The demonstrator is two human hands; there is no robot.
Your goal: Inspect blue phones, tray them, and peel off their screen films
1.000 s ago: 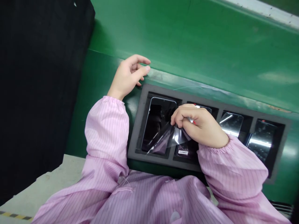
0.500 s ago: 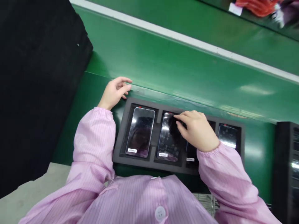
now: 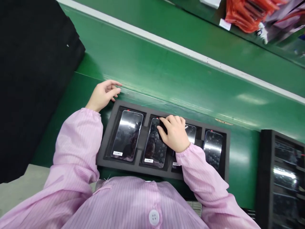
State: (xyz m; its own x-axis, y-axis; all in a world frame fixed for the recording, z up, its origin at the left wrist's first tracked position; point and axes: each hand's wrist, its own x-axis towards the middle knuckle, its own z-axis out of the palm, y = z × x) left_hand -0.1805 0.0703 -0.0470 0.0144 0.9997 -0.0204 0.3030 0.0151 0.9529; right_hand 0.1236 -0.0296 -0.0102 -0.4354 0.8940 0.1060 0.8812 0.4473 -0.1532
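A dark grey foam tray (image 3: 102,156) lies in front of me, with several phone screens in its recesses. My right hand (image 3: 175,133) reaches over the second phone screen (image 3: 153,149) from the left. Its index fingertip is at that screen's top edge, near a small red tab, and the thumb stands apart from the index finger. Part of the third phone screen (image 3: 191,132) is hidden by this hand and sleeve. Beyond the tray's upper left corner, my left hand (image 3: 102,95) holds nothing, its fingers loosely bent and apart. The leftmost phone screen (image 3: 128,135) bears a white label.
A tall black stack (image 3: 35,79) rises on the left of the green bench (image 3: 243,165). At the right stands another black tray stack (image 3: 265,171) with screens in it. Orange bags (image 3: 250,16) lie on the shelf at the upper right.
The view has shifted, so the tray and both hands sit further left in the picture. My right hand stays over the second phone screen, and more of the third and fourth screens shows.
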